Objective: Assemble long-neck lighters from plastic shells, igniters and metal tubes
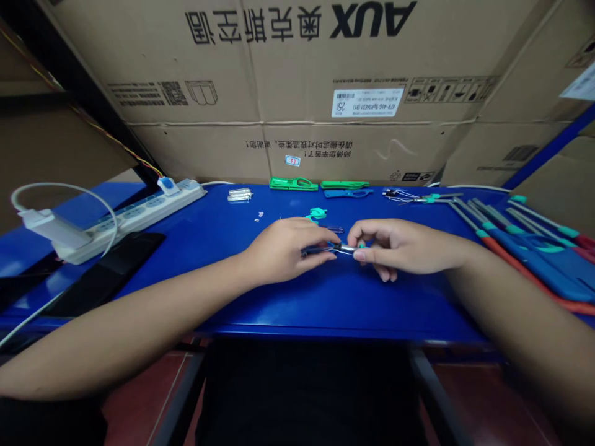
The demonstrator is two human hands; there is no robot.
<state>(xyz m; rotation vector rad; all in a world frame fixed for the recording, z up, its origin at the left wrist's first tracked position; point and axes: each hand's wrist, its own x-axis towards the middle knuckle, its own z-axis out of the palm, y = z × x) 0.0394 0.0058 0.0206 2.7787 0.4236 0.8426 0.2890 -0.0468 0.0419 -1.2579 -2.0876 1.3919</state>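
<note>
Above the middle of the blue table (279, 310), my left hand (290, 248) pinches a small dark piece with thin wires (318, 249). Its exact kind is hidden by the fingers. My right hand (400, 248) grips a short silver metal tube (347, 248) between thumb and fingers. The tube's left end meets the dark piece; whether they are joined I cannot tell. A bit of green shows at the right fingers. Just beyond my hands lie green plastic parts (317, 214) and a small clear-looking piece (335, 229).
Green plastic handles (294, 184) and a blue one (348, 193) lie at the back, beside several silver tubes (239, 194). Wired parts (409, 197) are back right, near several blue tools with metal rods (525, 248). A power strip (134, 220) and black phone-like slab (105, 272) lie left. A cardboard box (297, 74) walls the back.
</note>
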